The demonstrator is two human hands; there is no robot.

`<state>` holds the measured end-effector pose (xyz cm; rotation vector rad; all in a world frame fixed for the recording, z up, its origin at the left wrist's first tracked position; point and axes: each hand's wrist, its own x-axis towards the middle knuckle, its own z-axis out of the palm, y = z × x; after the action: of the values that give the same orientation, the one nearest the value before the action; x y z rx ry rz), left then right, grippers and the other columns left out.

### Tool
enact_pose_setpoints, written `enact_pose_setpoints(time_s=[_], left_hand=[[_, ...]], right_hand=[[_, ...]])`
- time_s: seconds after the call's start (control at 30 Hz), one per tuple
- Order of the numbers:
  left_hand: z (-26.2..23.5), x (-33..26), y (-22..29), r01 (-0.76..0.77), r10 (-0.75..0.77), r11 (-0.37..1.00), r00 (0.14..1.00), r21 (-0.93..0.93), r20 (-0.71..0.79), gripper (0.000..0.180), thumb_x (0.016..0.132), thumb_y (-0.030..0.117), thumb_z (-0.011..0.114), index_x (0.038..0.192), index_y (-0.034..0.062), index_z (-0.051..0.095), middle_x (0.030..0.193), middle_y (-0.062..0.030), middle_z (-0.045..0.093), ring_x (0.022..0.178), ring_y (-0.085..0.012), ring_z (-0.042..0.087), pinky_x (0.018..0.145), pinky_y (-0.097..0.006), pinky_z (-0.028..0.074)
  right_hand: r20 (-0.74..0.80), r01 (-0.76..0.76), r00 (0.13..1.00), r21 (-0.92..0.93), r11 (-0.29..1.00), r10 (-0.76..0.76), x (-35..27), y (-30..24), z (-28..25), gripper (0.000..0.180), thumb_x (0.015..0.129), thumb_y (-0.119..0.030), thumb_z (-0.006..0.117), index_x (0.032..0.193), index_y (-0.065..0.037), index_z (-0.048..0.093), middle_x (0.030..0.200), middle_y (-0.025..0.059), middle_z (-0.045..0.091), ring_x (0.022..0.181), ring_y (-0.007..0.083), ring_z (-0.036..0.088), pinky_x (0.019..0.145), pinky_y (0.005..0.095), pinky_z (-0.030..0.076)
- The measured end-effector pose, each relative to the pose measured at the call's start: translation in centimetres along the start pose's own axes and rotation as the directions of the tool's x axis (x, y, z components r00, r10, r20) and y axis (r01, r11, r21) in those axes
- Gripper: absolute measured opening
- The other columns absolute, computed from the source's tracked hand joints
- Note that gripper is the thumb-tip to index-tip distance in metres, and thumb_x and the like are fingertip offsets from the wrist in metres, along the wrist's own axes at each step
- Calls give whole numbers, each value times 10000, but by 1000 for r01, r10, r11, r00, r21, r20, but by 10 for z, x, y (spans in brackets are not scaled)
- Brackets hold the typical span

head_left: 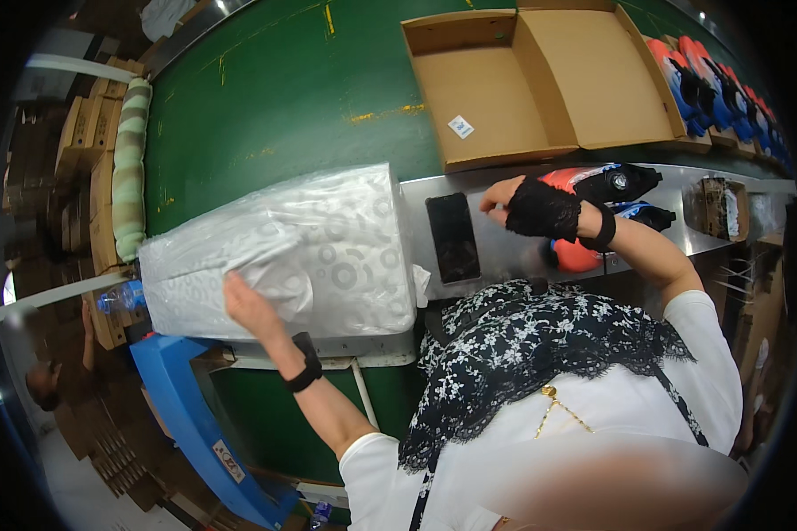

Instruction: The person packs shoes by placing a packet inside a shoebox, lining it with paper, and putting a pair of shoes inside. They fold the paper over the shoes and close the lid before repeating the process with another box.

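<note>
My left hand (251, 308) is closed on a thin white sheet of wrapping paper (279, 265), patterned with pale rings, and the sheet is creased up beside the fingers. It lies on a tall stack of such paper (354, 274) with clear plastic around it. My right hand (505, 196), in a black lace half-glove, hovers over the metal table with loosely bent fingers and nothing visible in them. Close to it on the left lies a black phone (452, 237). A pair of red, black and blue shoes (580, 252) sits beyond the right wrist, partly hidden by my forearm.
An open cardboard box (478, 80) with a small white packet (460, 126) in it stands on the green surface (266, 106) beyond the metal table (686, 190). More shoes (717, 88) line the far right. A blue frame (195, 425) and a plastic bottle (122, 298) are at left.
</note>
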<state>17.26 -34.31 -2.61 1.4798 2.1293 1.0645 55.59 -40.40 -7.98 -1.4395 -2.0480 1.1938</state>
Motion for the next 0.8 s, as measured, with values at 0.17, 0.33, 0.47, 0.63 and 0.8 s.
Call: enact_pose_setpoints(time_s=[0.17,0.33,0.47,0.63,0.8], left_hand=[[17,-28,145,111,-92,796,994,-595,63,362,867,230,412,1014,-88,501,1007,-162,526,897,-215,522,766,-294,427],[55,-54,216,-113,246,746,963,-656,115,407,904,247,335,1066,-99,476,1012,-173,531,913,-210,503,812,-299,384],[85,-65,240,-125,356,558,929,-820,100,435,906,246,348,1180,-92,357,1078,-168,483,945,-204,479,807,-281,379],[111,-89,249,-140,483,540,859,-830,169,506,881,273,442,1220,-80,313,1139,-165,429,985,-221,468,855,-303,362],[130,-110,244,-659,792,594,582,-461,187,635,820,306,546,1241,-85,275,1211,-209,366,1066,-315,431,917,-362,318]], right_hand=[[107,149,979,219,964,-175,-1,-48,-12,521,669,-321,666,1015,36,506,882,171,555,675,259,554,640,332,452],[-94,199,979,647,736,-182,-10,-107,-19,723,613,-315,755,1206,-105,400,1050,62,501,863,131,504,726,272,419],[-536,197,844,261,945,-28,-5,-84,-43,637,674,-150,703,1209,-77,365,1106,61,480,1023,151,455,834,309,400],[-845,293,487,-82,952,-223,-18,-82,-84,294,728,-224,623,914,-3,568,757,76,547,563,110,464,498,258,388],[-719,94,644,413,906,261,-30,-83,-122,231,768,-235,595,809,-8,600,625,46,540,567,68,457,501,242,377]])
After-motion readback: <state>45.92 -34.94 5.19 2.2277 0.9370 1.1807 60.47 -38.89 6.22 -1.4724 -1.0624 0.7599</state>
